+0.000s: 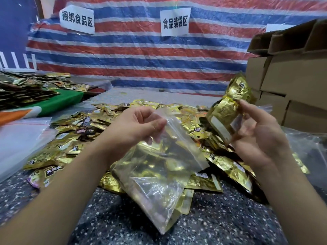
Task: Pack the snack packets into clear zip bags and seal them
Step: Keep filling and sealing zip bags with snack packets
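Both my forearms reach in bare from the lower corners, the hands raised in front of me and well apart. My left hand [139, 124] sits palm-down with wrist bent, its fingers curled and pinching the top edge of a clear zip bag [159, 165] that hangs from them. My right hand [256, 133] is turned palm toward me, thumb and fingertips gripping a bunch of gold snack packets [228, 106] held upright.

Two bare forearms, left hand [139, 126] and right hand [260, 137] ungloved, sleeveless.
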`<state>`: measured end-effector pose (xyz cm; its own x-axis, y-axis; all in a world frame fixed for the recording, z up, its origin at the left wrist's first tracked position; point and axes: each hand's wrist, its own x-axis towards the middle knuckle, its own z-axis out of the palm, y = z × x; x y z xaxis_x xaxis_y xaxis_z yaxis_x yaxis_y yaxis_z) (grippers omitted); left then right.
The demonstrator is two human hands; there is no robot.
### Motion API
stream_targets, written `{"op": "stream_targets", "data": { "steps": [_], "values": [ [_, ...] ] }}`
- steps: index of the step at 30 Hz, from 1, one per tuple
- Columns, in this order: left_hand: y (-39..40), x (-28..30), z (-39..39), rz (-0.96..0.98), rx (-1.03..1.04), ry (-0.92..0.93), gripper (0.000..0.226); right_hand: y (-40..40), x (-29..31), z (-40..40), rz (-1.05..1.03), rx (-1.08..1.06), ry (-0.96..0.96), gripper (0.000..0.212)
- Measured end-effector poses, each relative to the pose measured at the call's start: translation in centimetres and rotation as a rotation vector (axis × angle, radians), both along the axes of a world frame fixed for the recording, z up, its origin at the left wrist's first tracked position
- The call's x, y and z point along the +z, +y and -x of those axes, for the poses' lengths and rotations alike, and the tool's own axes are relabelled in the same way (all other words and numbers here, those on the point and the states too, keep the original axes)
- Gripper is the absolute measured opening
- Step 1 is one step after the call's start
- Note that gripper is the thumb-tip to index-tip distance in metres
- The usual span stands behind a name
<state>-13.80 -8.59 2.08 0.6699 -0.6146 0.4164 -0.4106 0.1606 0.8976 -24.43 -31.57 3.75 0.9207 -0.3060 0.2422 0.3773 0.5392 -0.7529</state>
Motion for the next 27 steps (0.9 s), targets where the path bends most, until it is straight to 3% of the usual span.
{"op": "stream_targets", "data": {
  "steps": [5, 13, 18, 23, 27],
  "values": [
    [0.0, -0.1, 0.0, 0.018, -0.026, 0.026, 0.016, 1.0, -0.7, -0.3, 0.063, 0.008, -0.045, 0.019],
    [0.2, -0.1, -0.3, 0.062, -0.058, 0.039, 0.007, 2.3, -1.8, -0.8, 0.205, 0.061, -0.106, 0.036],
    [0.2, 0.0, -0.3, 0.072, -0.038, 0.035, 0.008, 2.1, -1.5, -0.6, 0.203, 0.018, -0.191, 0.039],
    [0.0, -0.1, -0.2, 0.067, -0.022, 0.041, 0.01, 2.8, -1.9, -0.6, 0.362, -0.062, -0.139, 0.04],
    [0.1, 0.0, -0.3, 0.046, 0.011, 0.031, 0.017, 3.1, -1.6, -0.5, 0.219, -0.11, -0.253, 0.03]
  ]
}}
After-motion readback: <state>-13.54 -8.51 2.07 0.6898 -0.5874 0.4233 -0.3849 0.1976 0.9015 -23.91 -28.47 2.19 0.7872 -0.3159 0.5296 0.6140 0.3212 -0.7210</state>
